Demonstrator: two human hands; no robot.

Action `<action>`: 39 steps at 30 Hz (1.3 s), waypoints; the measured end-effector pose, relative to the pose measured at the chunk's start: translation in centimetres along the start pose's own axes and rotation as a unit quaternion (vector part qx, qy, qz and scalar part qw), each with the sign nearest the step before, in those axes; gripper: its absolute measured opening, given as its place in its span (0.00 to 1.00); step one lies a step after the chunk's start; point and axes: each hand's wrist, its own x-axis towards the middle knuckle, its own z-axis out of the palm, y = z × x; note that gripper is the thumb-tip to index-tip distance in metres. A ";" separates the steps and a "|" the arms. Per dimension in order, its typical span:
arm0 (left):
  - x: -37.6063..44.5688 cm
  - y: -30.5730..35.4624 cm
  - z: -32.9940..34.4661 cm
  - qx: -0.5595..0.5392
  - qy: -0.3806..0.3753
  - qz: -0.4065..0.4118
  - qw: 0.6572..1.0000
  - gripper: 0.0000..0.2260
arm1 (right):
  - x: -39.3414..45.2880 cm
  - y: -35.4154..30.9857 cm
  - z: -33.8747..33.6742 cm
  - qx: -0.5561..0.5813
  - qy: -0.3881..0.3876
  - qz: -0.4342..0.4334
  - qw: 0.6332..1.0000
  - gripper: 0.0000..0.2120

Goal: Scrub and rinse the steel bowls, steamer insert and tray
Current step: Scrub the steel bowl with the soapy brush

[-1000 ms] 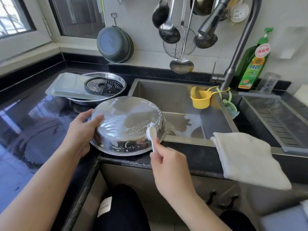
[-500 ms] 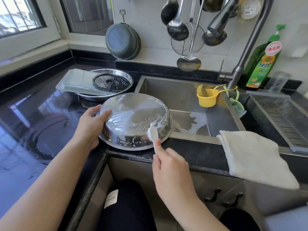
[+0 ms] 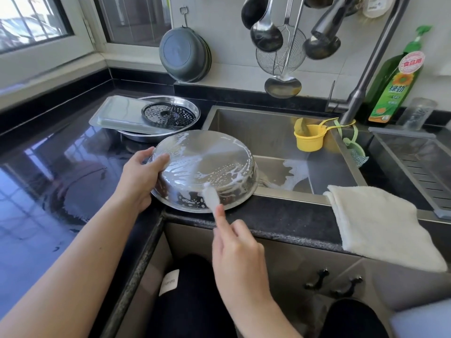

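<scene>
An upturned steel bowl [image 3: 207,164], streaked with white suds, lies tilted on the sink's near-left corner. My left hand [image 3: 139,176] grips its left rim, thumb on the bowl's bottom. My right hand [image 3: 238,250] holds a white brush [image 3: 211,197] whose head presses on the bowl's near side. Behind, a steel tray [image 3: 117,115] lies upside down across a second steel bowl [image 3: 192,111] that holds the perforated steamer insert [image 3: 168,115].
The steel sink [image 3: 263,132] holds a puddle of suds, with a yellow cup [image 3: 308,140] hung at its right wall below the faucet [image 3: 366,76]. A white cloth [image 3: 380,225] drapes over the counter's front edge. Green detergent bottle [image 3: 395,79] and hanging ladles stand behind.
The brush head has slid left along the bowl's near side. My left hand keeps its hold on the rim. The view has shifted slightly.
</scene>
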 end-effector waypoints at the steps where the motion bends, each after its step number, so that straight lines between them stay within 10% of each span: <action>1: 0.1 0.0 0.0 0.003 -0.001 -0.001 1.000 0.26 | 0.0 0.7 -0.4 0.000 0.009 0.017 1.000 0.26; 15: 0.1 0.0 -0.3 -0.001 -0.006 -0.005 1.000 0.25 | 5.9 2.2 -5.2 -0.079 -0.110 -0.058 0.989 0.21; 25: 0.3 -0.4 -0.5 0.014 -0.022 -0.011 1.000 0.26 | 17.3 1.9 -7.4 -0.173 -0.371 -0.183 0.894 0.19; 39: 0.9 -0.8 -0.7 0.021 -0.032 -0.016 0.999 0.32 | 19.4 2.0 -7.0 -0.224 -0.356 -0.183 0.889 0.22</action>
